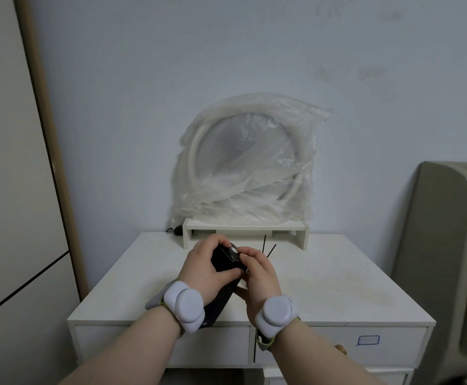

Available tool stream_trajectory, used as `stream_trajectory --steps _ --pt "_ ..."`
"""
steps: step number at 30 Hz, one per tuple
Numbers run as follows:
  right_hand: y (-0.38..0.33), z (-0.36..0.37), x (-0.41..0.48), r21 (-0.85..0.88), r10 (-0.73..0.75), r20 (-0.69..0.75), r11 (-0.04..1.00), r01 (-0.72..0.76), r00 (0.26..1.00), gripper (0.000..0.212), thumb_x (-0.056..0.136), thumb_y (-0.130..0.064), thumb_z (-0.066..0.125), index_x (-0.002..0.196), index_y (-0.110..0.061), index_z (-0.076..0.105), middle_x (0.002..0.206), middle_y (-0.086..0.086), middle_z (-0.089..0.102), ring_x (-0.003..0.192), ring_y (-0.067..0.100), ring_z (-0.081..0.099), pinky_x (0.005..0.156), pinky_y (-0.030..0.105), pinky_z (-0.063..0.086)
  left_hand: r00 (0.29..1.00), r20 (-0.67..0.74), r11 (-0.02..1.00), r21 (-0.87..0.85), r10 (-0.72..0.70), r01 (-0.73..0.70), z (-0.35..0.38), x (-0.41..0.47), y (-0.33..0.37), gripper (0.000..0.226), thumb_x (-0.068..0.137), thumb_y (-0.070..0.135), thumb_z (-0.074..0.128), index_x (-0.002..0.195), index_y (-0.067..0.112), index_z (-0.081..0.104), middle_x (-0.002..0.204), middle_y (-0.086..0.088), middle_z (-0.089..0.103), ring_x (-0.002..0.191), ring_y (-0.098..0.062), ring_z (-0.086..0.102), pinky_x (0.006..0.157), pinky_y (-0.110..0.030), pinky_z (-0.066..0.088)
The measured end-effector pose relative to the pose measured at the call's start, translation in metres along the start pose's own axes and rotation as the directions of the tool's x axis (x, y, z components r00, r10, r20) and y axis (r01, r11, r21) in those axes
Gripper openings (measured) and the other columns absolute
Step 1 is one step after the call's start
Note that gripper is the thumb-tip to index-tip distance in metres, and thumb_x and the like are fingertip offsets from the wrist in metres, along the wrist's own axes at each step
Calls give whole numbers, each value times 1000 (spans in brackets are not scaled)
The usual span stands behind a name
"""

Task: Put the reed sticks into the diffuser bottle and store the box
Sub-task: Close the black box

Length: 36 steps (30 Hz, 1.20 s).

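Note:
A long black box (225, 276) is held above the white desk, its far end tilted up. My left hand (206, 269) wraps around the box's upper part from the left. My right hand (257, 276) pinches the box's top flap near a small white label, and also touches its right side. Thin black reed sticks (267, 247) poke up just behind my right hand; the diffuser bottle that holds them is hidden by the hand. Both wrists carry grey tracker bands.
A low white shelf riser (245, 232) stands at the back of the white desk (324, 282), with a coiled hose in a clear plastic bag (250, 165) on it. Two drawers (338, 343) front the desk. A padded chair (446, 245) is on the right, a cabinet (12, 190) on the left.

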State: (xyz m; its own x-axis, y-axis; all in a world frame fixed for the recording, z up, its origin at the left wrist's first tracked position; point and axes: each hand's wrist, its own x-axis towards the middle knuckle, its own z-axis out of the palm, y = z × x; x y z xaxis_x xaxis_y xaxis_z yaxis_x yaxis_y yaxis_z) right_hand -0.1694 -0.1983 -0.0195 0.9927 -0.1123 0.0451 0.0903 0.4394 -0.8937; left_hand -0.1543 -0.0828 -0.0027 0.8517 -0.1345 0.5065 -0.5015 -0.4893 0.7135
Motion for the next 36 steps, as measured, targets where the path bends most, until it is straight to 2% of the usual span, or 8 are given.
stream_trajectory --steps 9,12,16,18,22,26,31,36 --pt "3 0 2 0 28 6 1000 -28 1000 15 87 -8 51 85 -17 62 95 11 64 84 22 56 64 31 50 1000 -25 999 30 -18 19 0 0 -2 39 57 26 81 79 32 50 89 12 55 81 -2 48 65 -15 35" --pt "3 1 0 -19 11 26 1000 -11 1000 7 85 -15 61 92 -14 62 100 13 66 82 19 61 66 35 53 1000 -12 999 16 -29 29 0 1 -3 39 55 28 80 81 31 51 91 7 58 82 -9 51 66 -19 37" --pt "0 4 0 -49 -20 13 999 20 1000 29 77 -5 71 103 -9 58 115 18 63 86 26 65 79 47 55 999 6 999 -8 -43 43 -1 4 1 44 51 27 70 85 42 48 101 5 60 88 -16 55 75 -24 44" --pt "-2 5 2 -37 -19 -3 999 19 1000 28 76 -3 70 100 -12 58 114 18 63 87 27 65 77 48 55 998 3 998 -27 -64 64 -2 6 4 54 48 30 70 95 43 47 105 6 59 91 -14 56 79 -24 44" --pt "-9 4 9 76 25 -29 997 -22 999 29 79 -8 67 105 -10 56 105 20 63 87 28 63 65 37 56 996 19 995 -42 -87 88 -12 7 4 70 52 33 84 112 35 48 110 10 59 102 -8 54 86 -22 41" --pt "-11 -3 18 186 70 -39 981 -61 997 35 78 -14 68 111 -9 54 91 15 57 87 29 58 68 41 55 989 -10 988 -33 -149 149 -25 3 -2 63 56 34 85 110 33 52 110 13 59 105 -8 52 87 -23 37" --pt "-3 -12 23 310 133 -39 944 -114 990 26 79 -20 65 102 -12 56 88 13 56 81 25 57 82 48 52 961 -111 960 -156 -252 234 -34 -4 -19 47 67 33 79 109 28 58 115 8 59 112 -11 50 91 -26 35" --pt "8 -17 22 389 168 -93 913 -120 981 36 80 -20 63 113 -9 55 92 12 58 84 27 58 80 50 55 904 -125 850 -412 -409 327 -39 -12 -35 37 85 35 60 120 24 53 121 5 56 117 -15 51 99 -32 38"
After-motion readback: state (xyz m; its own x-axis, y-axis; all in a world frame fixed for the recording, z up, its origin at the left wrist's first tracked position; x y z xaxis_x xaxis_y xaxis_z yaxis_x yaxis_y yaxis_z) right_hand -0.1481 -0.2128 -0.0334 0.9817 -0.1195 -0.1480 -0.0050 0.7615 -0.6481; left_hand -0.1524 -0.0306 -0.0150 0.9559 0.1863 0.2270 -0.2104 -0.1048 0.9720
